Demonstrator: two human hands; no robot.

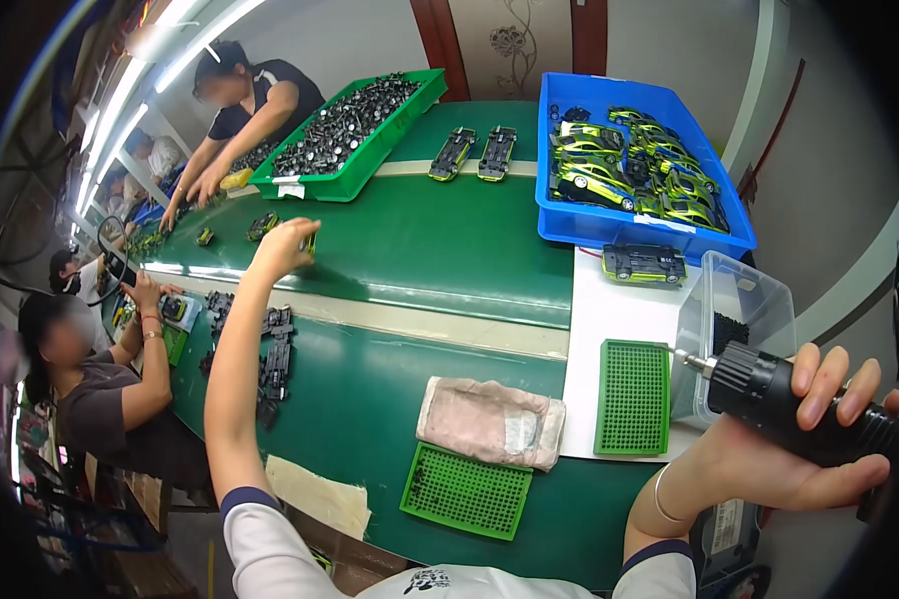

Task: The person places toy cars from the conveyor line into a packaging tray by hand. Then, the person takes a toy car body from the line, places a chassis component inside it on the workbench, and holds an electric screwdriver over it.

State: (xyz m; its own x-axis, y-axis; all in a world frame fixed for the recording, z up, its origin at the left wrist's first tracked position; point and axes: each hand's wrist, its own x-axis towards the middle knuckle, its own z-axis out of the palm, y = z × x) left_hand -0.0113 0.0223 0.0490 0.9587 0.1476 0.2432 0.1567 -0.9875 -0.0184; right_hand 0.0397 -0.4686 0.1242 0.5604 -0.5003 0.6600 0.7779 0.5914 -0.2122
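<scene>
Fingers of the right hand [764, 461] are wrapped around a black power screwdriver [759, 384], its bit aimed toward the corner of a green perforated tray [632, 397]. Left hand [285, 250] is stretched way out over the green conveyor belt [440, 240], pinching a yellow-green toy car [312, 246] that's mostly hidden, so can't tell if it's lifted. Clear plastic bin [769, 309] sits just beside the driver, with an upside-down toy car [644, 265] near it. Further out, there's a blue bin [574, 225] full of cars, two more belly-up cars [497, 153], plus a green crate [350, 183] heaped with black parts.
</scene>
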